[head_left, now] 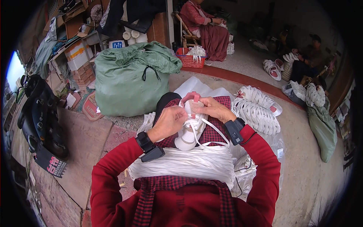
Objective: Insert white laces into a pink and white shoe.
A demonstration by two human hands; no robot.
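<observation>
Head view, left to right: black scooter (pixel 38 117) far left, big green sack (pixel 132 77) beyond the lap. Left hand (pixel 170 122) pinches a white lace (pixel 211 130) against the white shoe (pixel 190 130), fingers curled tight. Shoe lies on the lap, centre, near the bundle of white laces (pixel 181 162). Right hand (pixel 212 109) grips the shoe's far end, fingers closed on it. Laced white shoes (pixel 257 109) piled right.

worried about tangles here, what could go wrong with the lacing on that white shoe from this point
The loose lace trailing from the white shoe could snag in the bundle of white laces on the lap. Both hands, left hand and right hand, crowd the shoe's top, hiding the eyelets, so one may be missed. The shoe rests only on the knees and might slide off.
</observation>
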